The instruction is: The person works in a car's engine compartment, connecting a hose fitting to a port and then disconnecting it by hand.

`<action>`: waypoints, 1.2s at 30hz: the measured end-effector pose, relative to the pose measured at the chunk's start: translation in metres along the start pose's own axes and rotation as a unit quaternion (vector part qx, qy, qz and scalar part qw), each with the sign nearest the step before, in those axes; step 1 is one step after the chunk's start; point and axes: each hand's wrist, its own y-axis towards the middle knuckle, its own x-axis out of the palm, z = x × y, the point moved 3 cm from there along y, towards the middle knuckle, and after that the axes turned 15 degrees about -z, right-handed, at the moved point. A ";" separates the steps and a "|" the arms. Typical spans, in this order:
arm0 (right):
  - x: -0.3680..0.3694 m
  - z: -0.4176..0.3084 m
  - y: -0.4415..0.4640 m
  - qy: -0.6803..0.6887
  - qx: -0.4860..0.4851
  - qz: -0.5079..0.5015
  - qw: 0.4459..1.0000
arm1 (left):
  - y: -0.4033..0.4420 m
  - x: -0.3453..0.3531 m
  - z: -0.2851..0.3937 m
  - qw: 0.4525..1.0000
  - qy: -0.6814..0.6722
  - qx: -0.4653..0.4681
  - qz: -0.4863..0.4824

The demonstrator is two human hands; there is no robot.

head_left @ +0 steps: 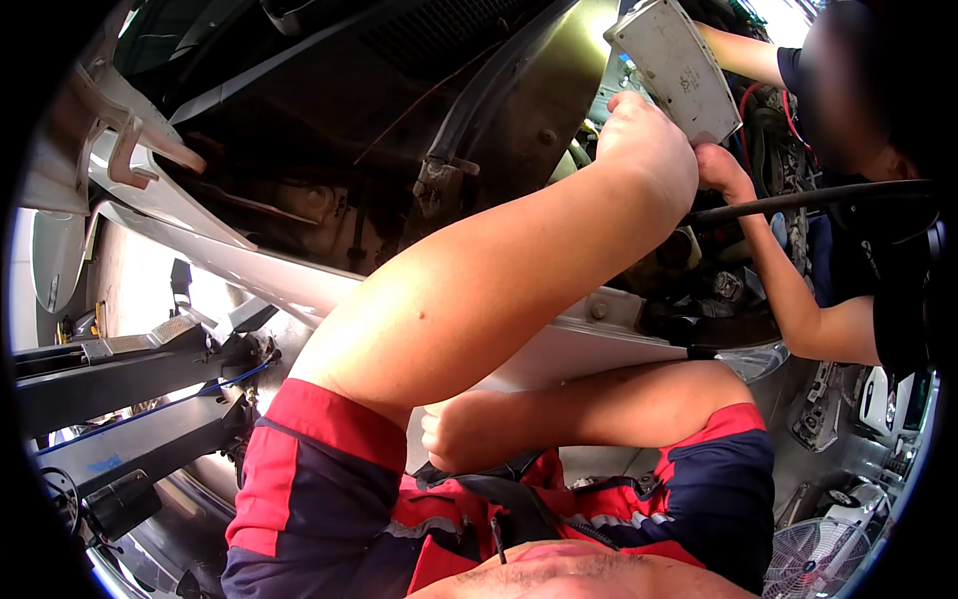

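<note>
My left hand reaches across the open engine bay, its fingers curled beside the lower left edge of a flat light-grey box. The fingertips are partly hidden, and whether they touch the box cannot be told. My right hand is closed in a fist in front of my chest, and its inside is hidden. A co-worker's hand is at the box's lower end, close to my left wrist. The co-worker's other arm reaches behind the box's upper end.
A white car's fender edge runs beneath my left arm. Red cables and a black hose lie near the co-worker. Dark lift arms stand at left. A fan is at lower right.
</note>
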 end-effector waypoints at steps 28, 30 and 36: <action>-0.001 0.000 -0.001 -0.007 0.001 0.004 1.000 | -0.004 -0.003 -0.001 0.999 -0.034 0.014 -0.010; -0.001 0.001 0.000 -0.006 0.000 0.004 1.000 | -0.005 -0.003 -0.001 0.999 -0.029 0.015 -0.009; -0.003 0.001 0.000 0.003 -0.001 0.004 1.000 | 0.001 0.002 -0.002 0.999 -0.038 0.013 0.014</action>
